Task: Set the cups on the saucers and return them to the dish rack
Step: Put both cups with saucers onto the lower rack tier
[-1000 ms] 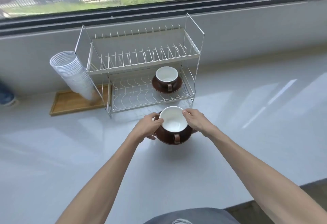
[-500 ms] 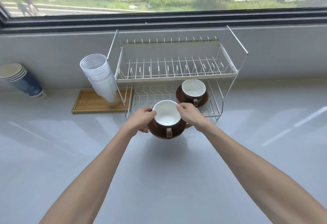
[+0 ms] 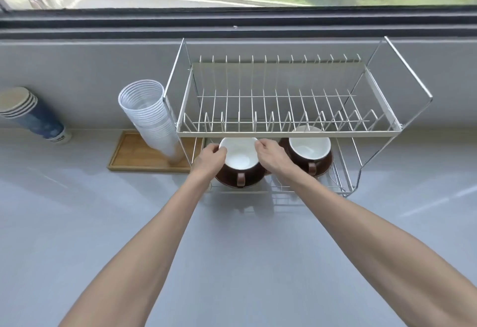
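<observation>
head camera view, looking down at a grey counter (image 3: pixel 232 262) below a window: my left hand (image 3: pixel 210 158) and right hand (image 3: pixel 272 157) grip opposite sides of a brown cup (image 3: pixel 238 161) with a white inside, fingertips on its rim, handle facing me. it sits on a brown saucer (image 3: pixel 229 183) at the front left of the lower shelf of a wire dish rack (image 3: pixel 289 130). just to its right on that shelf stands a second cup (image 3: pixel 309 149) on its own saucer (image 3: pixel 326 165). left of the rack, a tilted stack of clear plastic cups (image 3: pixel 151 117) rests on a wooden tray (image 3: pixel 136 152), and a stack of blue paper cups (image 3: pixel 31 114) leans near the wall
</observation>
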